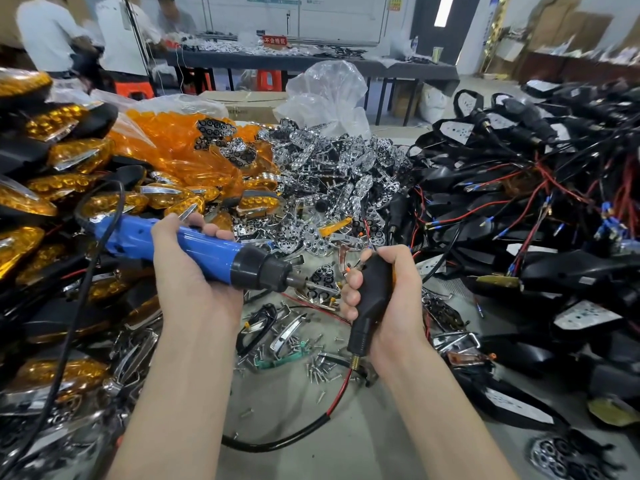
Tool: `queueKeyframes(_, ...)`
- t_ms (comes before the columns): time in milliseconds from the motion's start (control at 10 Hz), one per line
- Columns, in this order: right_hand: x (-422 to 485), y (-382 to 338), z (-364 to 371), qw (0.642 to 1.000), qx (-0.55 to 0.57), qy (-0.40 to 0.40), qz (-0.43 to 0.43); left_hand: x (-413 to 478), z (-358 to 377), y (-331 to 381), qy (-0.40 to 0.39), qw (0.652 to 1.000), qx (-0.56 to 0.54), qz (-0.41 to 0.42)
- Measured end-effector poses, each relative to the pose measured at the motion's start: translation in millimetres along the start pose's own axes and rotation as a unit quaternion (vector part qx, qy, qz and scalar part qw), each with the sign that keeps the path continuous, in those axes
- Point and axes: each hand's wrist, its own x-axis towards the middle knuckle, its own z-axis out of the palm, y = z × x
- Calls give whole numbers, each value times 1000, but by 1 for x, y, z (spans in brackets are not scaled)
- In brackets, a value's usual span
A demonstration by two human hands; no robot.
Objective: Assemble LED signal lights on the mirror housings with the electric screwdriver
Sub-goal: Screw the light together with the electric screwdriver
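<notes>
Near the table's [294, 427] front edge, loose screws [318, 370] are scattered between the forearms. Just above them, a black mirror housing [372, 296] is clasped in the right hand [394, 306], its long axis near upright and its wired end pointing down. The electric screwdriver [207, 249] is gripped in the left hand [187, 271] and lies level, bit aimed right at the housing. Screw driving appears to be in hand; next the bit must be seated squarely. Chrome reflectors [332, 168] are heaped toward the far edge.
</notes>
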Motion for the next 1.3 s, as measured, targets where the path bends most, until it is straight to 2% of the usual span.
queueKeyframes(200, -1, 3, -1, 999, -5, 13, 46, 0, -1, 0, -4, 1000, 3, 1)
queueKeyframes(500, -2, -3, 3, 996, 60, -47, 40, 0, -1, 1, -8, 1000, 4, 1)
queueKeyframes(900, 0, 0, -1, 998, 48, -17, 20, -1, -1, 1, -5, 1000, 2, 10)
queueKeyframes(1200, 3, 2, -4, 997, 82, -11, 12, 0, -2, 0, -8, 1000, 7, 6)
queueKeyframes(1300, 3, 3, -6, 999, 46, 9, -4, -1, -3, 0, -9, 1000, 5, 7)
